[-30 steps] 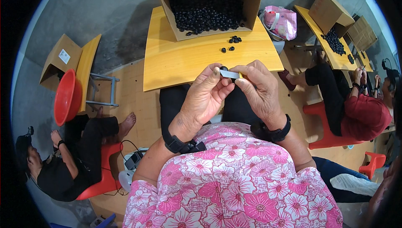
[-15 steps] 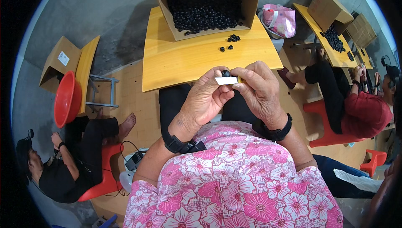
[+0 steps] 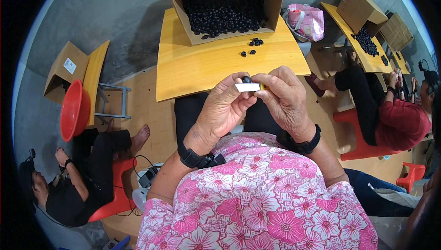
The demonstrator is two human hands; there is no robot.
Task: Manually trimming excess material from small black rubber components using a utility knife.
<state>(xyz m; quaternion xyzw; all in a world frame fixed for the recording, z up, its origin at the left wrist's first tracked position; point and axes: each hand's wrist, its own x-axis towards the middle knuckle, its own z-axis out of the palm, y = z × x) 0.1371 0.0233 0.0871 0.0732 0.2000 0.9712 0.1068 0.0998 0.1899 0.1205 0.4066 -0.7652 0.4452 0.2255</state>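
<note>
My left hand [image 3: 219,108] pinches a small, round, black part [image 3: 246,80] between thumb and fingertips, above my lap near the table's front edge. Against that part lies a small flat white piece [image 3: 247,87], with a bit of yellow at its right end. The thumb and forefinger of my right hand [image 3: 288,102] close on that yellow end. What kind of tool or strip it is, I cannot make out. Beyond my hands, several loose black parts [image 3: 256,42] lie on the yellow wooden table [image 3: 193,68], apart from both hands.
A cardboard box [image 3: 272,13] lies on its side at the table's back, full of black parts. Behind right stands a pink bag [image 3: 311,22]. People sit at side tables: one at left by a red basin [image 3: 75,110], others at right by another heap of black parts [image 3: 366,44].
Both hands hold nearly the same pose. The black part shows slightly more above the white piece, which has shifted a touch upward.
</note>
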